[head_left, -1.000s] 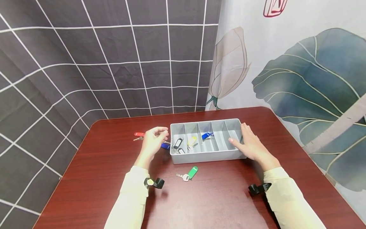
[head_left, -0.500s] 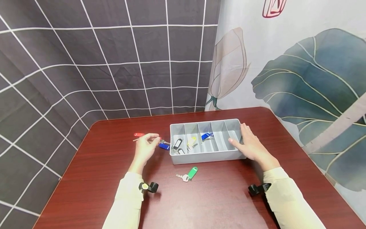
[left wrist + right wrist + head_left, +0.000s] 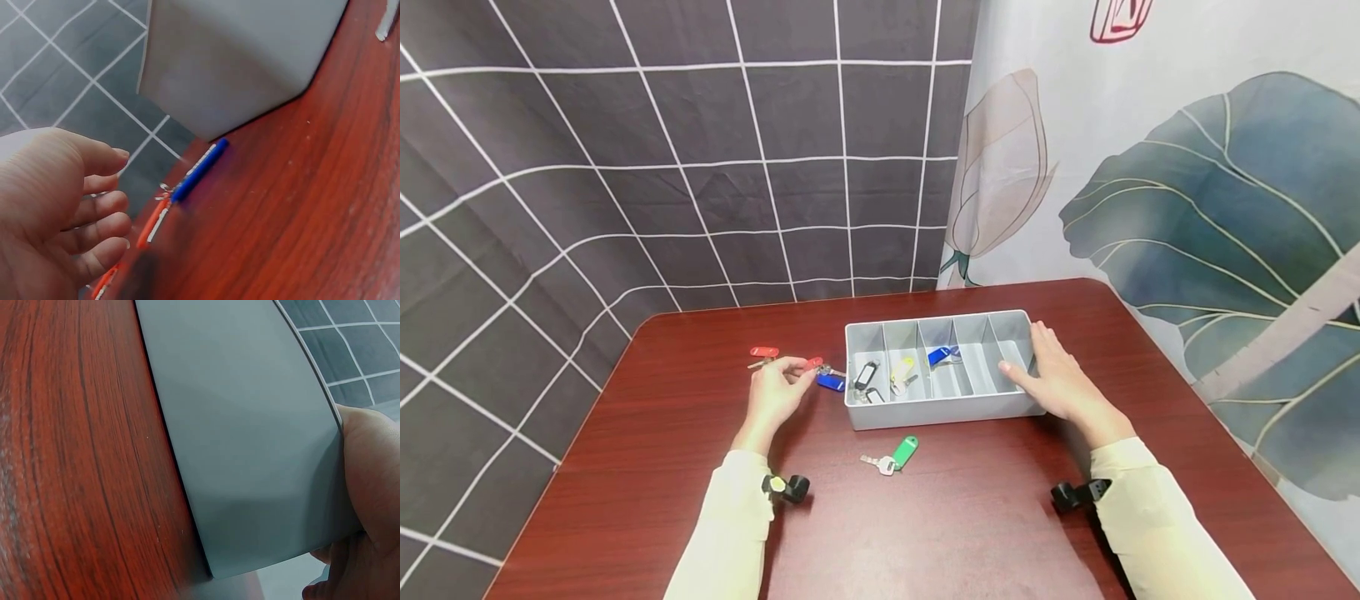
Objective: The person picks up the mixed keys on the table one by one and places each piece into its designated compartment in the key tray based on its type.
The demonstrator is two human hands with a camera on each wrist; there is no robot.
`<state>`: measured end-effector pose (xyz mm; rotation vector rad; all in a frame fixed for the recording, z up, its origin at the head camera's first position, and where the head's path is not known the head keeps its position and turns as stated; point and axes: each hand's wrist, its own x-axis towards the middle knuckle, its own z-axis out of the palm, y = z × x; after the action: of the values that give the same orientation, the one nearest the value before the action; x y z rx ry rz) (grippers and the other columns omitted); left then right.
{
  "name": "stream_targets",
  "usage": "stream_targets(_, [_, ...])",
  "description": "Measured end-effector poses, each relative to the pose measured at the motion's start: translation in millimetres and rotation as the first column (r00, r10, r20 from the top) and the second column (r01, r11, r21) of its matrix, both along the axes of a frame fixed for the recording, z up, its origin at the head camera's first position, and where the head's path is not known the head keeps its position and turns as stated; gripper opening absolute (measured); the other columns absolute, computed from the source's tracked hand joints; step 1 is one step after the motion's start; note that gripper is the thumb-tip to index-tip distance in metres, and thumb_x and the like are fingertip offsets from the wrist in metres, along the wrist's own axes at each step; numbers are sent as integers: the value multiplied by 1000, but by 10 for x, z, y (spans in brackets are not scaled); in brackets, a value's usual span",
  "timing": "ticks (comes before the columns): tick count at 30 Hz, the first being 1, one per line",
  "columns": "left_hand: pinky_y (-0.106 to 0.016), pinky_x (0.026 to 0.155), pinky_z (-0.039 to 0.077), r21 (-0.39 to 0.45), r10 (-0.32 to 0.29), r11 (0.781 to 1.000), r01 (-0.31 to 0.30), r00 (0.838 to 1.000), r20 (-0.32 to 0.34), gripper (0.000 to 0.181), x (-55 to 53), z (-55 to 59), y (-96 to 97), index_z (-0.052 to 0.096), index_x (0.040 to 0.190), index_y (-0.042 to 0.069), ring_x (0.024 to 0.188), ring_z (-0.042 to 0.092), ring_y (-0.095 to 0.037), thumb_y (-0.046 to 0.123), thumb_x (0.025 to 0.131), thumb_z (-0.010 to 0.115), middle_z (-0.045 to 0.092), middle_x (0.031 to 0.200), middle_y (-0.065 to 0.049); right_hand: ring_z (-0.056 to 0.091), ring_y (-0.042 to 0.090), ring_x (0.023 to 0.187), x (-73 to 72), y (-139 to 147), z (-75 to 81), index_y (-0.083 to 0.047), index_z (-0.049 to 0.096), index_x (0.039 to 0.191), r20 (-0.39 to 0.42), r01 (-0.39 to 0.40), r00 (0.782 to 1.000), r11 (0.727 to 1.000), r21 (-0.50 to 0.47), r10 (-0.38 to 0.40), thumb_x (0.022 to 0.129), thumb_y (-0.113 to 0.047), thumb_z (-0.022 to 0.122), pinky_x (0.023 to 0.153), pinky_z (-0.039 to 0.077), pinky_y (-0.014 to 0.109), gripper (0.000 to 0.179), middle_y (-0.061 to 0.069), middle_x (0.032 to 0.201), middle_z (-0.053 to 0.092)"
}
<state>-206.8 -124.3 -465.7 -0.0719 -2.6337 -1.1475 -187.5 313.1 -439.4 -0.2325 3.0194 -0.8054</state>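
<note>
My left hand hovers low over the table, left of a grey divided box. Its fingers are loosely bent with nothing between them in the left wrist view. Right at its fingertips in the head view lies a red key tag; a blue key tag lies beside that one, close to the box's left end. Another red key tag with a key sits behind the hand. My right hand grips the box's right end, thumb over the rim and fingers along the outside.
Inside the box are black-framed tags, a yellow tag and a blue tag, in separate compartments. A green key tag with its key lies before the box. Curtains hang behind the table.
My left hand has drawn back leftward from the box's left end to the red key tag, uncovering the blue tag there. My right hand stays on the box.
</note>
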Motion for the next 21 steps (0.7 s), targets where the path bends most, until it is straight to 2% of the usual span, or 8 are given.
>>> stream_targets(6, [-40, 75, 51, -97, -34, 995, 30, 999, -35, 28, -62, -77, 48, 74, 100, 5, 80, 67, -23, 25, 81, 76, 71, 88, -8, 1, 42, 144, 10, -8, 22, -2, -5, 152, 7, 3, 1000, 1000, -2, -3, 90, -63, 48, 107, 9, 68, 102, 22, 158, -2])
stream_targets(13, [-43, 75, 47, -198, -7, 980, 13, 999, 31, 32, -95, -98, 117, 76, 98, 8, 86, 62, -27, 34, 80, 76, 69, 90, -9, 1, 42, 144, 10, -9, 21, -3, -5, 152, 11, 10, 1000, 1000, 2, -10, 90, -64, 47, 107, 9, 67, 102, 22, 158, -2])
stream_targets(21, [-44, 73, 47, -236, 54, 971, -36, 996, 71, 34, -106, -120, 206, 75, 96, 9, 85, 61, -27, 40, 80, 75, 68, 88, -8, 2, 42, 144, 1, -7, 13, -3, -3, 153, 5, 10, 1000, 1000, -5, -10, 89, -64, 48, 107, 9, 68, 102, 22, 158, 0])
